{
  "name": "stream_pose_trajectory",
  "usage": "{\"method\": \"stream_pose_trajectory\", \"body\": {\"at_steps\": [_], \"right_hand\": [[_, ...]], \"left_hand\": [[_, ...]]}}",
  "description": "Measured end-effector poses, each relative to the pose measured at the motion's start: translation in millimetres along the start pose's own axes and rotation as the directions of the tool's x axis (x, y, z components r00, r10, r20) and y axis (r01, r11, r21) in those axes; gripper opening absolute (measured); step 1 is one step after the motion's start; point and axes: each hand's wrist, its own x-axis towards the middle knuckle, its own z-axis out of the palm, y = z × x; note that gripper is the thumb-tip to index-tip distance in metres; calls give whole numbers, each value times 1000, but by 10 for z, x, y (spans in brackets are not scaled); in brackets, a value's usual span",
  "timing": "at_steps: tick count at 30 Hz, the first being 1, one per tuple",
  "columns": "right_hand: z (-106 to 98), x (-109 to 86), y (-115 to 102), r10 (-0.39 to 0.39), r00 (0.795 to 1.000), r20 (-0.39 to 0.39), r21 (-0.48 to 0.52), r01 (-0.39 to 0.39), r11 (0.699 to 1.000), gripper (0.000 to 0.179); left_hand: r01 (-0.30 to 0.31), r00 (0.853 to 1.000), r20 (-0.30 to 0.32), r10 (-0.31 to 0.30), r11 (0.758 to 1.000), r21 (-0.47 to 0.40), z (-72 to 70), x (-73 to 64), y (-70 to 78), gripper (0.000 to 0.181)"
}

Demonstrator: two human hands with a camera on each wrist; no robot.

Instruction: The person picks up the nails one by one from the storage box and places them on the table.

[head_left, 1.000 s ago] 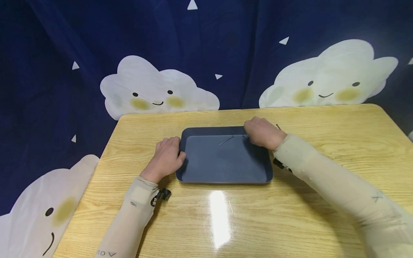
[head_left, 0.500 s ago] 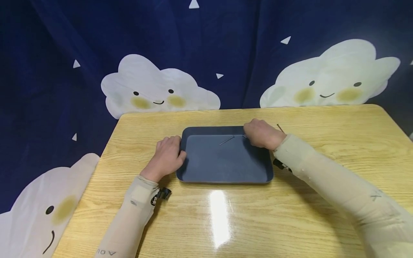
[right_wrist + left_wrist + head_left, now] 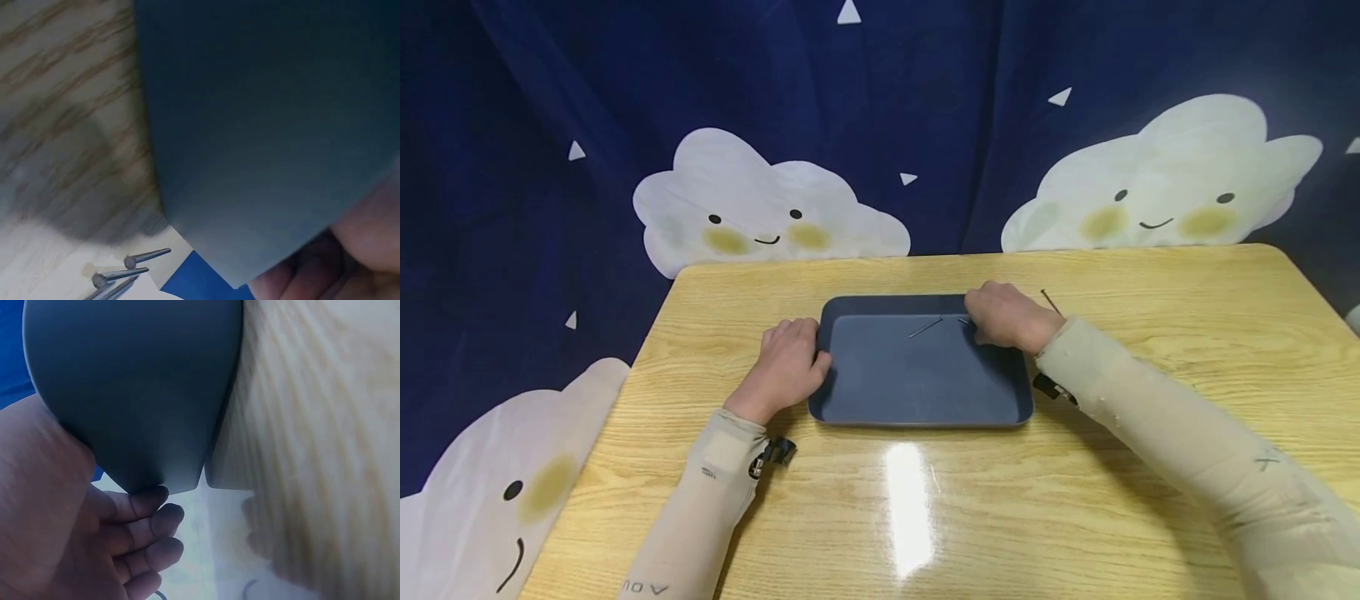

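A shallow dark grey tray (image 3: 925, 375) lies on the wooden table. My left hand (image 3: 784, 367) grips its left rim, thumb over the edge; in the left wrist view its fingers (image 3: 159, 553) curl by the tray's far corner. At the back right corner, my right hand (image 3: 1009, 318) reaches over the rim. A thin nail (image 3: 964, 321) pokes out under that hand's fingers, seemingly pinched, though the fingertips are hidden. Another nail (image 3: 926, 327) lies in the tray, left of the hand. The right wrist view has the curled fingers (image 3: 312, 272) partly behind the tray wall.
Several nails (image 3: 122, 274) lie on the table beyond the tray's right side; one nail (image 3: 1050, 301) shows past my right wrist in the head view. A dark blue curtain (image 3: 955, 108) with white clouds hangs behind the wooden table (image 3: 1187, 333).
My right hand has moved slightly down and toward me, and a little more of the nail under its fingers shows. The left hand, tray and other nail stay in place.
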Motion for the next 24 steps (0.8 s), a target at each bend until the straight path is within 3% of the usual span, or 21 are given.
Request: {"method": "stream_pose_trajectory", "body": {"at_steps": [6, 13, 24], "right_hand": [[42, 6, 7, 19, 1000, 9, 58, -20, 998, 33], [96, 18, 18, 34, 999, 13, 92, -35, 995, 29], [85, -47, 16, 56, 997, -56, 200, -44, 979, 33]], "left_hand": [[-4, 1000, 4, 4, 1000, 1, -3, 3, 3, 31], [-15, 1000, -5, 15, 1000, 6, 9, -4, -3, 24], [-27, 999, -28, 27, 1000, 3, 16, -21, -4, 23]]}}
